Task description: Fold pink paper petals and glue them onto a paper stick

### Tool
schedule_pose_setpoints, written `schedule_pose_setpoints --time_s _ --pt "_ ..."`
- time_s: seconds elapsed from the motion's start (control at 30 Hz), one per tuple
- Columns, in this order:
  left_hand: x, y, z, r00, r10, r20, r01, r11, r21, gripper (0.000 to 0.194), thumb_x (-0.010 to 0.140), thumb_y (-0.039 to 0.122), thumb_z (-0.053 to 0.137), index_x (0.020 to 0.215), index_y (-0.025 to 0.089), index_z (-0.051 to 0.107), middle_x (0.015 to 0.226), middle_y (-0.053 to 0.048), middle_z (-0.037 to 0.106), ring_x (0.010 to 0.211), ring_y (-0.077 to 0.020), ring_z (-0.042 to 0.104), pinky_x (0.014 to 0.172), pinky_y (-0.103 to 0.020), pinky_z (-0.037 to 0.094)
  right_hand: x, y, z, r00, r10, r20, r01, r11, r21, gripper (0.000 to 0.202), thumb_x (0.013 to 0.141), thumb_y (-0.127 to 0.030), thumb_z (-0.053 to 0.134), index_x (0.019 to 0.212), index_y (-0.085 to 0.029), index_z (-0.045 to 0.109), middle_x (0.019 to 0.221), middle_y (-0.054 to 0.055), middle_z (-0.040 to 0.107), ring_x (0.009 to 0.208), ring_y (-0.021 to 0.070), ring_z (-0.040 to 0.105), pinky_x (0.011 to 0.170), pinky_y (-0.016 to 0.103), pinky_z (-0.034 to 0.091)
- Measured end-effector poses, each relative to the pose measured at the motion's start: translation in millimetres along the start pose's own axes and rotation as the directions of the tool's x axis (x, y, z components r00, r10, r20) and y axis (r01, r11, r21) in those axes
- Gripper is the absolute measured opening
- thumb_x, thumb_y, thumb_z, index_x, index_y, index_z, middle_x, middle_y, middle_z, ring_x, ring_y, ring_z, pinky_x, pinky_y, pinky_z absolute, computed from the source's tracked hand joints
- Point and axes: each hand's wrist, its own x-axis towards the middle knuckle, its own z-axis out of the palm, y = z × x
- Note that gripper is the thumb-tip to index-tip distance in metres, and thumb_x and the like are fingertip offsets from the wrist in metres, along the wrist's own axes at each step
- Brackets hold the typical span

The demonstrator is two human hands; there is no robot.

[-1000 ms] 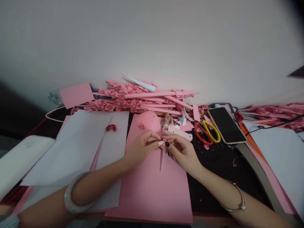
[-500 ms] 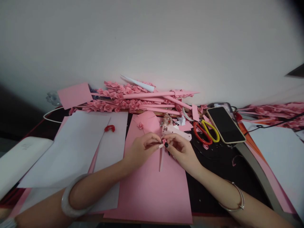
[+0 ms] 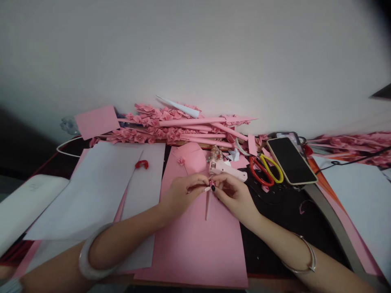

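Over a large pink sheet, my left hand and my right hand meet, fingertips pinched on a small folded piece of pink paper. Fingers cover much of it, so its full shape is hidden. A narrow pale pink strip points downward just below the fingertips; I cannot tell whether it joins the folded piece. Right behind my right hand lies a pale glue gun. A small pink paper flower rests on pink paper beyond my left hand.
Pink paper flowers with rolled stems line the wall. White sheets and a red curved object lie left. Red-and-yellow-handled scissors and a phone are right, with a white device at far left.
Both hands stay in nearly the same place. The small folded paper has turned slightly between the fingertips, and my right fingers have shifted a little around it.
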Motion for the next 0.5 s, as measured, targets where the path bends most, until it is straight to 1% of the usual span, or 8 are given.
schedule_pose_setpoints --time_s 0.13,0.27,0.37,0.5 --pt "0.6 1.8 -1.2 0.999 0.027 0.017 -0.028 0.997 0.076 0.011 0.083 0.022 0.053 0.086 0.019 0.062 0.083 0.0 0.067 0.08 -0.0143 0.061 0.074 -0.022 0.045 0.2 0.8 -0.8 1.0 -0.011 0.015 0.012 1.0 -0.024 0.014 0.08 -0.014 0.056 0.093 -0.018 0.061 0.075 0.001 0.055 0.065 0.0127 0.052 0.06 0.025 0.045" --pt "1.3 3.1 -3.0 0.998 0.024 0.06 -0.031 0.992 0.12 0.01 0.084 0.02 0.051 0.085 0.019 0.061 0.08 0.002 0.064 0.077 -0.0127 0.058 0.072 -0.021 0.042 0.4 0.4 -1.4 1.0 -0.015 0.025 0.017 0.998 -0.053 0.014 0.079 -0.012 0.056 0.091 -0.018 0.061 0.075 0.001 0.055 0.065 0.0127 0.052 0.06 0.025 0.045" --pt "1.6 3.0 -4.3 0.996 0.028 0.084 -0.038 0.992 0.122 0.011 0.085 0.019 0.049 0.086 0.019 0.06 0.081 0.002 0.064 0.077 -0.0119 0.058 0.072 -0.02 0.041 0.5 -0.2 -1.6 0.999 -0.012 0.029 0.014 0.998 -0.064 0.014 0.079 -0.013 0.055 0.09 -0.018 0.06 0.074 0.001 0.055 0.065 0.0126 0.052 0.06 0.025 0.044" --pt "1.3 2.5 -5.1 0.993 0.062 0.104 -0.075 0.99 0.122 0.012 0.086 0.019 0.048 0.085 0.02 0.06 0.081 0.003 0.062 0.076 -0.0115 0.056 0.071 -0.019 0.04 0.9 -1.8 -1.0 0.999 -0.011 0.03 0.013 0.998 -0.065 0.013 0.079 -0.012 0.055 0.089 -0.018 0.06 0.074 0.001 0.055 0.064 0.0123 0.051 0.058 0.024 0.044"
